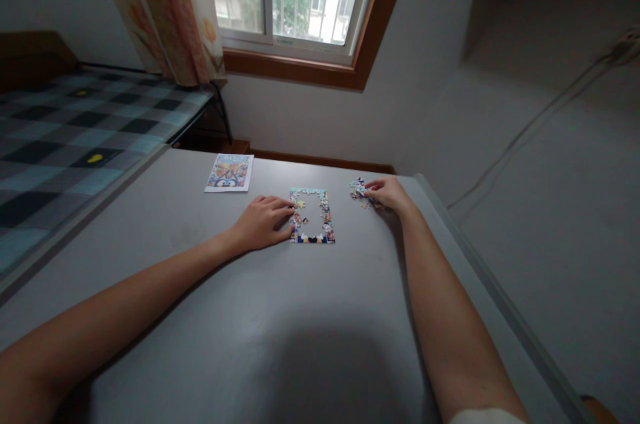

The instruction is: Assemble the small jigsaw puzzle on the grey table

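A jigsaw puzzle [327, 216] lies on the grey table, its border joined into an upright rectangle with the table showing through the middle. A few loose pieces, one of them yellowish [301, 204], rest inside its left side. My left hand [264, 223] lies flat with fingers apart, fingertips touching the puzzle's left edge and covering part of it. To the right is a small heap of loose puzzle pieces [357, 189]. Over its right side my right hand [391, 194] is bent down, thumb and forefinger closed on a puzzle piece, whose picture is too small to make out.
A printed picture sheet [230, 173] with a blue-and-white penguin figure lies at the table's far left. The grey table [300, 317] meets a wall on the right. Left of it stands a bed with a checked cover [135, 124]. A curtain and barred window are behind.
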